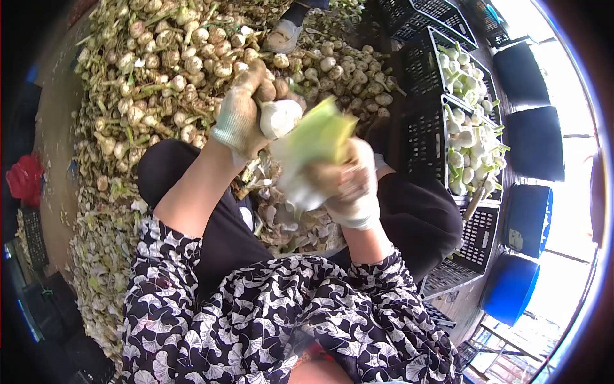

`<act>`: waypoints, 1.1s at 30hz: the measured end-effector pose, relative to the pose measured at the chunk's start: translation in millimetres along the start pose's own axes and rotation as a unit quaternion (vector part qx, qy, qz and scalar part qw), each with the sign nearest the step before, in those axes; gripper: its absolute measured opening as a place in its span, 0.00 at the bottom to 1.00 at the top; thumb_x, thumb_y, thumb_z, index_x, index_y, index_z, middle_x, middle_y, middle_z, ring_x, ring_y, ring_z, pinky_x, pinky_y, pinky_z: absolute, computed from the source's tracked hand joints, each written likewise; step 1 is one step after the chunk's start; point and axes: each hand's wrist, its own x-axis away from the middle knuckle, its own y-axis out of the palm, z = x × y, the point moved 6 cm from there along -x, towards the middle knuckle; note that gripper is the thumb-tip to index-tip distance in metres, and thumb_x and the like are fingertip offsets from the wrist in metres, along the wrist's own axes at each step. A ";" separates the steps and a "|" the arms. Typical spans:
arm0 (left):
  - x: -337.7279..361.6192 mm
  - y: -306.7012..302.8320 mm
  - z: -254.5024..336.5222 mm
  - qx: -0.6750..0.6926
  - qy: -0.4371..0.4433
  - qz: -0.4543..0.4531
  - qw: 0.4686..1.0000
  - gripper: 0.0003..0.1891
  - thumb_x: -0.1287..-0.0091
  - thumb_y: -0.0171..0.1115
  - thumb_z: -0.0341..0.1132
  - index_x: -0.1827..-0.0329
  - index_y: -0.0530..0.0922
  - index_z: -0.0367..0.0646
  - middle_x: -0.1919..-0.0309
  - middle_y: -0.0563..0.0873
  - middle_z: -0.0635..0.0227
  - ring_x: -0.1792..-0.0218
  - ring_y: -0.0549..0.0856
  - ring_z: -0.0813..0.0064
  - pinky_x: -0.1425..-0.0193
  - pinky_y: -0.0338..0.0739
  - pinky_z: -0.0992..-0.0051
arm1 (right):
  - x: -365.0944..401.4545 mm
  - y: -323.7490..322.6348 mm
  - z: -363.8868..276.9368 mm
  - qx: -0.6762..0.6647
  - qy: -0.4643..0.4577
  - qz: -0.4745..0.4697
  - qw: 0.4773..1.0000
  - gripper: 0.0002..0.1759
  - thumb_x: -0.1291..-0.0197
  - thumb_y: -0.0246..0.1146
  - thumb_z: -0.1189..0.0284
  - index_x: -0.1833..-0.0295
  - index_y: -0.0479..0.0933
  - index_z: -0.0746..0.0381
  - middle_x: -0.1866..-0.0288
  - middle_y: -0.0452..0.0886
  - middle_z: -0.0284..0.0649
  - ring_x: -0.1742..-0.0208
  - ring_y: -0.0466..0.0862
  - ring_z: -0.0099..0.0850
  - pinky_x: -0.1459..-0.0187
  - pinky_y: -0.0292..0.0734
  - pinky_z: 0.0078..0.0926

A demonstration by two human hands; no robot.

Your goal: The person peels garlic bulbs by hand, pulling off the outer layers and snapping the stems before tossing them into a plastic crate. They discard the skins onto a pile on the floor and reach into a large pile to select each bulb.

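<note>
My left hand (242, 110), in a soiled knit work glove, is closed around a garlic bulb (279, 119) whose smooth white side faces right. Lower and to the right, my gloved right hand (354, 189) is smeared by motion. Its fingers are wrapped on a bunch of garlic skin (323, 134), pale green at the top and whitish below. The skin overlaps the space right beside the bulb in this view. Loose peelings (307, 230) lie below both hands, between my knees.
A large heap of unpeeled garlic (173, 64) spreads ahead and to the left. Black crates (425, 137) at the right hold cleaned white garlic (470, 150). Blue barrels (511, 288) line the right side. Another person's shoe (283, 37) stands at the heap's far edge.
</note>
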 end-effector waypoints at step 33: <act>-4.8 -12.1 3.1 -0.013 0.056 -0.040 0.998 0.12 0.28 0.53 0.38 0.63 0.80 0.39 0.65 0.84 0.66 0.63 0.84 0.76 0.55 0.80 0.76 | -35.6 8.6 75.5 -0.433 0.196 0.018 0.880 0.11 0.38 0.63 0.73 0.56 0.71 0.67 0.65 0.75 0.38 0.71 0.78 0.25 0.76 0.73 0.18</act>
